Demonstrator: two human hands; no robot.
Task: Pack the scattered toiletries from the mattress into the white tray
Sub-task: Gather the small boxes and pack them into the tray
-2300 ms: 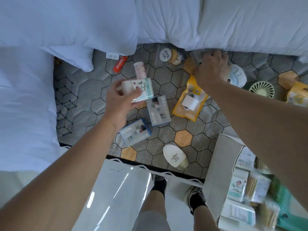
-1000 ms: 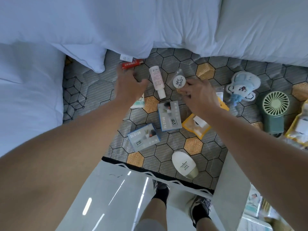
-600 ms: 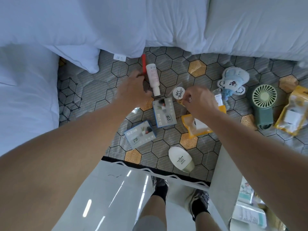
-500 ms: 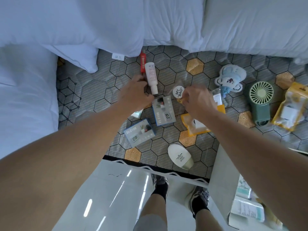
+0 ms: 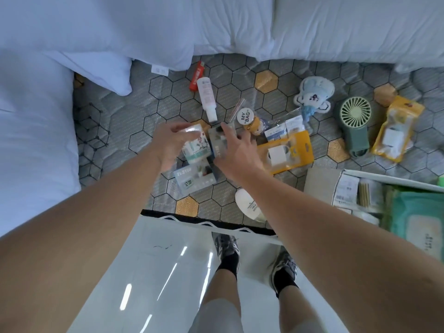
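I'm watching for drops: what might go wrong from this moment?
The oval white bottle lies by the mattress edge under the right forearm; a sweep toward the white tray might knock it to the floor. The left hand grips a white and teal box while the right hand reaches the blue-grey box; either may slip.

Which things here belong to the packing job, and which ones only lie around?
Job: white-green box in the left hand, pink-white bottle, red tube, white oval bottle, white tray.
Lying about: green fan, plush toy, pillows.
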